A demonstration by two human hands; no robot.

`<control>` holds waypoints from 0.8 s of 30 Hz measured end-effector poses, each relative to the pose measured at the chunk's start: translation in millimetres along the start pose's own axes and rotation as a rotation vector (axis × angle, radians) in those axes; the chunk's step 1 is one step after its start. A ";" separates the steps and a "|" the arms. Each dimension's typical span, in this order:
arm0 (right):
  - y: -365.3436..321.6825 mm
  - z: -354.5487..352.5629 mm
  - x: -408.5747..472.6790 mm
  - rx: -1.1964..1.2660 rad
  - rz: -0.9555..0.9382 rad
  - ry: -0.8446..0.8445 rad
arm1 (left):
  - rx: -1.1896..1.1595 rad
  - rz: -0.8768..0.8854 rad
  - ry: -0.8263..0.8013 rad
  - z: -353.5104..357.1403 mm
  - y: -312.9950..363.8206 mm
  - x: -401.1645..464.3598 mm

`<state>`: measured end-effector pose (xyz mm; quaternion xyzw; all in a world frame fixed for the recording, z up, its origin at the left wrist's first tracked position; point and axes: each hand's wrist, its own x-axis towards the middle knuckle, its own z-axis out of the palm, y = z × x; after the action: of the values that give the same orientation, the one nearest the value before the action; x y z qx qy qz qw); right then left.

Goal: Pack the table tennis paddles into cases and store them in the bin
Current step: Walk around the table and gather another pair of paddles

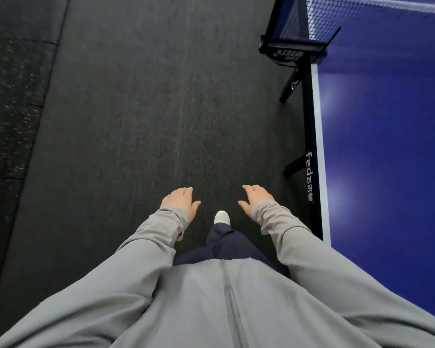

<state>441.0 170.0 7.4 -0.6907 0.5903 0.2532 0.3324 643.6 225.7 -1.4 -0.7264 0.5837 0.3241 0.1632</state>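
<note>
- Left hand [180, 202] held out low over the dark floor [136, 121], fingers loosely spread, gripping nothing.
- Right hand [255, 198] likewise held forward, fingers relaxed and apart, empty.
- Both in grey sleeves [286, 232], well apart from each other, one white shoe [222, 217] on the floor between them.
- Blue surface [387, 146] along the right edge, its net [349, 18] clamped by a black post [293, 43] at the top.
- Paddles, cases and bin nowhere in view.
</note>
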 end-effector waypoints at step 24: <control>-150.1 -199.8 200.9 0.003 0.049 -0.159 | -0.043 -0.081 -0.314 -228.7 -126.3 241.0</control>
<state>615.3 -99.1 12.5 -0.6532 0.5791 0.3145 0.3728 854.3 -60.4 -10.1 -0.6932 0.5139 0.4393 0.2498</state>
